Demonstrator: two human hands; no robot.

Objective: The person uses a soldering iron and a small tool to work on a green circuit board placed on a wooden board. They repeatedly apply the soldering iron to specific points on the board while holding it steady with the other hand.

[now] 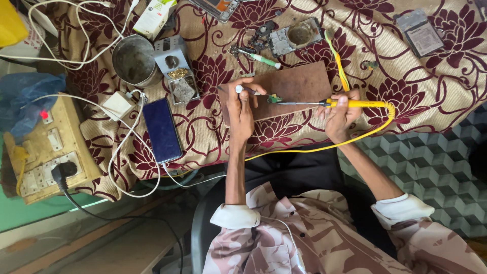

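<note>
My left hand (240, 109) grips a thin tool with a white end, probably tweezers (249, 92), pinning a small green circuit part (274, 98) on a brown wooden board (297, 83). My right hand (339, 115) holds a yellow soldering iron (355, 103) by its handle. The iron's metal tip points left and meets the small part. A yellow cord (355, 137) loops from the iron across the floral cloth toward my lap.
A dark phone (161, 129) on a white cable lies left of the board. Behind it stand a metal cup (134, 60), a small grey holder (176, 68) and a dismantled device (293, 36). A switchboard (48, 149) with plugs sits far left.
</note>
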